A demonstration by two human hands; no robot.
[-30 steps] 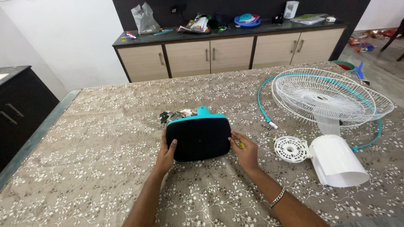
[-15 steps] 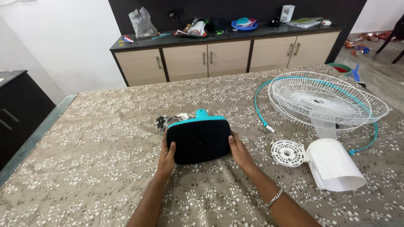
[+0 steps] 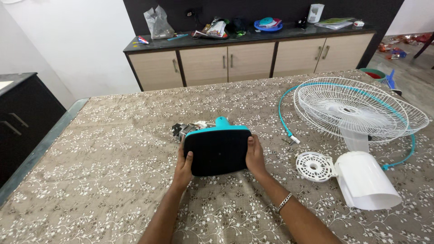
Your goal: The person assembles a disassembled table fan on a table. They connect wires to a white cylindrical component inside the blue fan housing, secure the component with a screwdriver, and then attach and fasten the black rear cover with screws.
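Item: fan base [image 3: 218, 151] — a flat, rounded-rectangular black panel with a turquoise rim along its far edge and a short turquoise stub rising from the middle of that edge. A grey metal motor part [image 3: 186, 129] shows just behind its far left corner. The base lies near the middle of the table, directly before us.

Grip: we clasp it from both sides. Our left hand [image 3: 184, 166] presses the left edge, thumb on the black face; our right hand [image 3: 254, 157] wraps the right edge (a metal bracelet shows on that wrist). Both hands are closed on the base.

Surface: a table [image 3: 113, 153] under a brown cloth with a white flower print. To the right lie a white wire fan guard [image 3: 357, 108] with a turquoise ring, a round white vented cover [image 3: 313, 166] and a white plastic housing [image 3: 368, 180].

Room: beyond the table stands a sideboard [image 3: 244, 56] with beige doors and a dark, cluttered top — white wall on the left, dark panel behind.
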